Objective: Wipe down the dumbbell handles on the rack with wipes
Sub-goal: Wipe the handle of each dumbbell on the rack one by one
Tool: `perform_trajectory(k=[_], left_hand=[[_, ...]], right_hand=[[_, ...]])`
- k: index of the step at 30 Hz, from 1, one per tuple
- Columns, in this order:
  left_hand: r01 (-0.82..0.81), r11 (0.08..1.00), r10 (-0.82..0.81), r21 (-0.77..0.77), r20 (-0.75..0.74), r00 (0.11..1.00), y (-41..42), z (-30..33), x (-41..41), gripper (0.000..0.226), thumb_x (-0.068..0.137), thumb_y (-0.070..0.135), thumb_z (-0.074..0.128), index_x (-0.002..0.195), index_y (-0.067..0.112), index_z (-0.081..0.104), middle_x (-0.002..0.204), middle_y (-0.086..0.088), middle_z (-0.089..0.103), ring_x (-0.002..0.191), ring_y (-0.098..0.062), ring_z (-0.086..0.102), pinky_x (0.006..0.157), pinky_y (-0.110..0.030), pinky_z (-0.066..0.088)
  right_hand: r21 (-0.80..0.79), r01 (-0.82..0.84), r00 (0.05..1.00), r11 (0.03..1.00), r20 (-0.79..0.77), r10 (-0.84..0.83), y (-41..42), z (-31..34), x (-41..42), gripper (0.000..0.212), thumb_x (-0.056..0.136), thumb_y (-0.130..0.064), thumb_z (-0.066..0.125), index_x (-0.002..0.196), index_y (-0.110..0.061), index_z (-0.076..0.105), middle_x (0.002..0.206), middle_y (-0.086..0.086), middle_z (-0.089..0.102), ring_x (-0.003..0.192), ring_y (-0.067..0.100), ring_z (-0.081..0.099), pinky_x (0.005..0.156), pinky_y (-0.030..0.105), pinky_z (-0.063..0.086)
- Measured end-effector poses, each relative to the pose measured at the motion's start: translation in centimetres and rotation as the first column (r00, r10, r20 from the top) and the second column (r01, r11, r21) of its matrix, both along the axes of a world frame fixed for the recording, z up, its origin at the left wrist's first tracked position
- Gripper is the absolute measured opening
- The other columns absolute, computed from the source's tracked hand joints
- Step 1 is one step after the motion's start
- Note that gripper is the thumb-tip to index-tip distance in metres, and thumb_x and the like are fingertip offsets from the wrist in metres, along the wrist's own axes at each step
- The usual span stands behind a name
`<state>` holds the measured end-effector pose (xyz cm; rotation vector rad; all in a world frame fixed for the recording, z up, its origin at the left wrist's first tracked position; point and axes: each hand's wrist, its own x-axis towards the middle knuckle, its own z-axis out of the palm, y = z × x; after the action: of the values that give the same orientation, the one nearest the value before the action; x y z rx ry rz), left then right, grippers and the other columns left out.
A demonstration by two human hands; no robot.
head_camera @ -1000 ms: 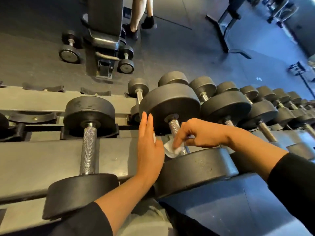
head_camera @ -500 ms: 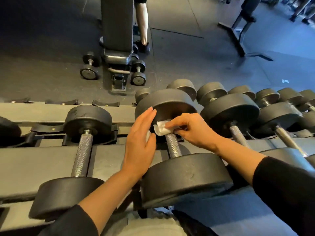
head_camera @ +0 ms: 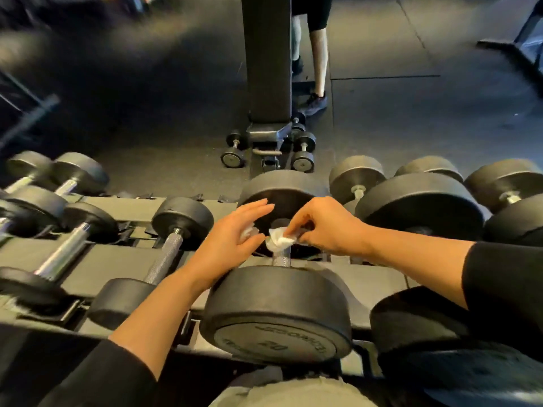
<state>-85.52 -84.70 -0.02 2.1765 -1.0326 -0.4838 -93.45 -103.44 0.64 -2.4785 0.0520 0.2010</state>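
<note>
Dumbbell [head_camera: 277,312], marked 20: 2 thick round heads of matte black rubber, joined by a short knurled steel handle [head_camera: 281,258]. It lies across the rack [head_camera: 97,268] at the middle of the rack's near rail, near head toward the camera.

Wipe [head_camera: 279,240]: small, white, crumpled and damp-looking. It is pressed on the far end of the handle, just under the far head.

Right hand [head_camera: 326,227]: fingers curled, pinching the wipe against the handle.

Left hand [head_camera: 235,239]: fingers straight and together, palm turned toward the handle, just beside it. A bit of white shows at the palm; whether it is gripped cannot be told.

Rack: flat grey-painted metal rails, scuffed, with black cradles.

Dumbbell to the left [head_camera: 152,259]: smaller black heads, long knurled grey handle. Further left, toward the rack's left edge, lie chrome-handled pairs [head_camera: 55,259], blurred.

Floor [head_camera: 411,118]: dark rubber tiles with visible seams.

Bench upright [head_camera: 266,60]: black, with 2 small dumbbells at its foot. A person's leg and shoe [head_camera: 317,102] stand beside it.

Change from 0.5 s ago: the wipe sits at the same far end of the handle, the right hand now reaching over it from the right; the left hand remains flat alongside.
</note>
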Motion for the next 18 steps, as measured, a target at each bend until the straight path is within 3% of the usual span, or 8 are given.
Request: perform_trajectory(k=[5,11,18], left_hand=[[-0.156,0.987,0.155,0.041,0.022,0.988,-1.5,2.2,-2.1,0.048,0.094,0.009,0.053,0.137,0.029,0.046,0.145,0.013,0.04,0.124,0.011,0.028,0.102,-0.012,0.022],[-0.201,0.956,0.184,0.213,0.096,0.978,-3.6,3.5,-4.2,0.045,0.097,0.015,0.049,0.139,0.029,0.044,0.146,0.012,0.04,0.134,-0.004,0.034,0.103,-0.016,0.025],[-0.271,0.914,0.277,0.301,0.023,0.961,-4.2,3.9,-5.0,0.042,0.098,0.014,0.046,0.138,0.028,0.047,0.142,0.01,0.044,0.13,-0.006,0.04,0.108,-0.029,0.036]], right_hand=[[-0.069,0.001,1.0,0.998,-0.003,-0.001,-2.8,-1.8,-0.8,0.03,0.082,-0.002,0.063,0.107,-0.016,0.072,0.108,0.003,0.071,0.094,0.014,0.063,0.081,0.016,0.044],[-0.013,-0.03,0.999,0.999,0.018,0.03,-2.3,-4.1,-0.5,0.032,0.084,-0.007,0.065,0.114,-0.017,0.068,0.113,0.003,0.068,0.1,0.017,0.063,0.087,0.026,0.051],[0.265,0.027,0.986,0.964,0.154,-0.07,-1.9,-6.0,-0.5,0.023,0.082,-0.012,0.07,0.104,-0.016,0.069,0.103,-0.002,0.063,0.091,0.011,0.057,0.083,0.026,0.05]])
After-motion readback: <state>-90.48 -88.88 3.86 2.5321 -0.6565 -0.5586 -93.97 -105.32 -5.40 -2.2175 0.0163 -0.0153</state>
